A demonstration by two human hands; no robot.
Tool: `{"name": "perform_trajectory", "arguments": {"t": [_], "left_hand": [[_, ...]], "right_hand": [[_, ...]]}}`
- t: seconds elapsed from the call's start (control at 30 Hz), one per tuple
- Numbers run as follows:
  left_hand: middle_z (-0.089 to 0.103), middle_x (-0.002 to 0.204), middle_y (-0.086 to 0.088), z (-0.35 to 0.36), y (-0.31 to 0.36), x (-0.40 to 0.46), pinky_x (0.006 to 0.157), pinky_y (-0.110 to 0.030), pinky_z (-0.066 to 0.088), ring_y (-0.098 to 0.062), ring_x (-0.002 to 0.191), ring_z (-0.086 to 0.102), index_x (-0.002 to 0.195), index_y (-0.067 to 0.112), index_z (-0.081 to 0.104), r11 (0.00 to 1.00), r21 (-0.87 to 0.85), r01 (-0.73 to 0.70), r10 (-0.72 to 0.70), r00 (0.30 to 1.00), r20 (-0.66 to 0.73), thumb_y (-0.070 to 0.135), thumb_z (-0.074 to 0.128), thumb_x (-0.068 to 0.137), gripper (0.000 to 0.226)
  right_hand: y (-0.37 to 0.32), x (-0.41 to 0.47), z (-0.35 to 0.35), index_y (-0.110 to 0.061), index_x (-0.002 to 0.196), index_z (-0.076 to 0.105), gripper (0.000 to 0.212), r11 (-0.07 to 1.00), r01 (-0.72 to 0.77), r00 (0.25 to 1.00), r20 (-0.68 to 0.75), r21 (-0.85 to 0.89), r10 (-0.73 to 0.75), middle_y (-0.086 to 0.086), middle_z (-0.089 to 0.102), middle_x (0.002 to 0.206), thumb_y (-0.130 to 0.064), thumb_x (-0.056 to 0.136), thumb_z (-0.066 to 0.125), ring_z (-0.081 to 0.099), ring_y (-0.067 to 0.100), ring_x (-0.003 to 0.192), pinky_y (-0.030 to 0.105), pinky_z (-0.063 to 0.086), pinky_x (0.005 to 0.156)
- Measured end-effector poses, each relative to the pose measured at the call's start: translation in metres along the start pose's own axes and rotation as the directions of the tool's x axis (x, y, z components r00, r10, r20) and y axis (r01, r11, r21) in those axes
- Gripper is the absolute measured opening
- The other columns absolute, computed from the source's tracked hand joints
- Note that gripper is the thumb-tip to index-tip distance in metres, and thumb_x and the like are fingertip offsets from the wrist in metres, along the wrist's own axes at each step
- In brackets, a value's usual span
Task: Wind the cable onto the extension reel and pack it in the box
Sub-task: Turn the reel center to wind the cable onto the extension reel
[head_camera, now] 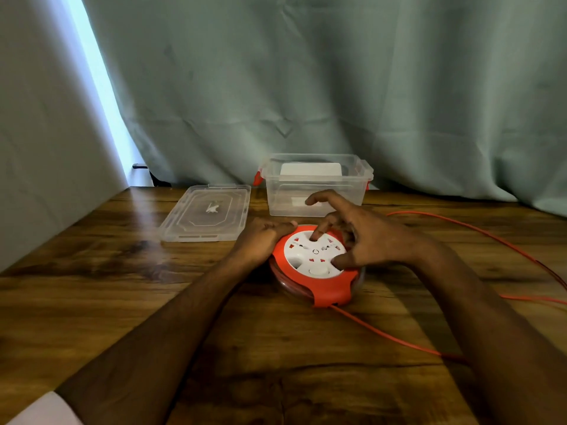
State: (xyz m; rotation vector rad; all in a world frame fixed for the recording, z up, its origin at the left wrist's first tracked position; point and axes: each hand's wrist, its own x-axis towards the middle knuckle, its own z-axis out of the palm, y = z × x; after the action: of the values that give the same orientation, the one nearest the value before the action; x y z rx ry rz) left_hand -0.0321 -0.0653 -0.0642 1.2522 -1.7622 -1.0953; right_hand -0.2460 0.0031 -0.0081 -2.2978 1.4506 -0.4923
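Observation:
A round extension reel, orange with a white socket face, lies flat on the wooden table. My left hand grips its left rim with curled fingers. My right hand lies over the white face, one fingertip set in a hollow near the top and the thumb pressing the lower right. An orange cable leaves the reel's front edge, runs toward the right and loops back across the right side of the table. A clear plastic box with orange latches stands open just behind the reel.
The box's clear lid lies flat to the left of the box. A grey-green curtain hangs behind the table. The table's left edge runs diagonally beside the curtain.

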Motion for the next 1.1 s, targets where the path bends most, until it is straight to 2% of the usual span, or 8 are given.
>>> {"name": "perform_trajectory", "arguments": {"t": [0.13, 0.33, 0.5, 0.67, 0.77, 0.9, 0.97, 1.1], "left_hand": [[0.081, 0.079, -0.005, 0.001, 0.000, 0.000, 0.077, -0.034, 0.058, -0.022, 0.072, 0.078, 0.089, 0.015, 0.082, 1.000, -0.019, -0.006, 0.006, 1.000, -0.012, 0.043, 0.062, 0.100, 0.036], [0.081, 0.079, -0.008, 0.001, 0.000, -0.001, 0.074, -0.033, 0.058, -0.026, 0.075, 0.079, 0.089, 0.013, 0.081, 0.999, -0.043, 0.002, -0.003, 1.000, -0.018, 0.041, 0.062, 0.100, 0.036], [0.081, 0.085, -0.010, 0.001, -0.001, -0.001, 0.080, -0.039, 0.060, -0.029, 0.079, 0.079, 0.095, 0.010, 0.081, 0.999, -0.042, -0.007, 0.006, 1.000, -0.018, 0.039, 0.061, 0.101, 0.036], [0.082, 0.091, -0.009, -0.001, -0.002, 0.000, 0.091, -0.047, 0.062, -0.028, 0.083, 0.080, 0.101, 0.013, 0.082, 0.999, -0.042, -0.034, 0.034, 0.999, -0.006, 0.038, 0.059, 0.102, 0.033], [0.082, 0.091, -0.007, -0.001, -0.002, 0.000, 0.092, -0.049, 0.062, -0.025, 0.083, 0.080, 0.102, 0.014, 0.082, 0.999, -0.037, -0.032, 0.032, 0.999, -0.003, 0.038, 0.059, 0.102, 0.033], [0.082, 0.091, -0.007, -0.001, -0.002, -0.001, 0.092, -0.050, 0.062, -0.025, 0.082, 0.080, 0.102, 0.015, 0.082, 0.998, -0.036, -0.042, 0.042, 0.999, -0.001, 0.038, 0.059, 0.102, 0.032], [0.082, 0.090, -0.007, 0.000, -0.001, -0.001, 0.091, -0.048, 0.062, -0.025, 0.082, 0.080, 0.101, 0.015, 0.082, 0.998, -0.034, -0.045, 0.044, 0.999, -0.007, 0.037, 0.059, 0.103, 0.032], [0.082, 0.086, -0.006, 0.000, -0.001, -0.001, 0.089, -0.045, 0.063, -0.024, 0.079, 0.079, 0.093, 0.017, 0.082, 0.999, -0.008, -0.045, 0.044, 0.999, -0.013, 0.038, 0.059, 0.102, 0.033]], "right_hand": [[0.001, -0.001, 0.000, -0.043, 0.135, 0.026, 0.096, 1.000, 0.005, 0.999, -0.040, 0.012, -0.005, -0.006, 0.071, 0.111, -0.023, 0.069, 0.093, 0.070, 0.007, 0.088, 0.028, 0.062, 0.073], [-0.006, -0.002, 0.006, -0.044, 0.111, 0.041, 0.071, 0.983, -0.033, 0.993, -0.118, -0.182, 0.012, -0.007, 0.070, 0.084, -0.057, 0.062, 0.090, 0.062, 0.005, 0.072, 0.036, 0.053, 0.061], [-0.013, 0.002, 0.014, -0.037, 0.101, 0.047, 0.062, 0.958, -0.057, 0.983, -0.182, -0.282, 0.005, -0.012, 0.058, 0.071, -0.068, 0.062, 0.084, 0.054, 0.003, 0.070, 0.028, 0.036, 0.056], [-0.021, 0.007, 0.023, -0.029, 0.090, 0.058, 0.050, 0.943, -0.109, 0.971, -0.239, -0.313, 0.033, -0.014, 0.061, 0.079, -0.071, 0.071, 0.076, 0.059, 0.008, 0.077, 0.027, 0.041, 0.057], [-0.022, 0.010, 0.026, -0.025, 0.083, 0.064, 0.047, 0.944, -0.101, 0.974, -0.225, -0.313, 0.029, -0.012, 0.068, 0.094, -0.071, 0.074, 0.074, 0.061, 0.010, 0.084, 0.026, 0.043, 0.059], [-0.022, 0.007, 0.023, -0.030, 0.093, 0.064, 0.041, 0.954, -0.091, 0.974, -0.224, -0.285, 0.025, -0.012, 0.066, 0.082, -0.066, 0.077, 0.075, 0.062, 0.006, 0.077, 0.027, 0.048, 0.059], [-0.021, 0.004, 0.017, -0.036, 0.103, 0.060, 0.033, 0.969, -0.059, 0.971, -0.241, -0.239, 0.000, -0.009, 0.068, 0.079, -0.049, 0.080, 0.079, 0.063, 0.007, 0.075, 0.028, 0.049, 0.061], [-0.016, -0.002, 0.001, -0.042, 0.118, 0.053, 0.061, 0.998, -0.023, 0.994, -0.110, -0.065, 0.015, -0.016, 0.076, 0.106, -0.012, 0.073, 0.081, 0.068, 0.000, 0.085, 0.033, 0.060, 0.068]]}}
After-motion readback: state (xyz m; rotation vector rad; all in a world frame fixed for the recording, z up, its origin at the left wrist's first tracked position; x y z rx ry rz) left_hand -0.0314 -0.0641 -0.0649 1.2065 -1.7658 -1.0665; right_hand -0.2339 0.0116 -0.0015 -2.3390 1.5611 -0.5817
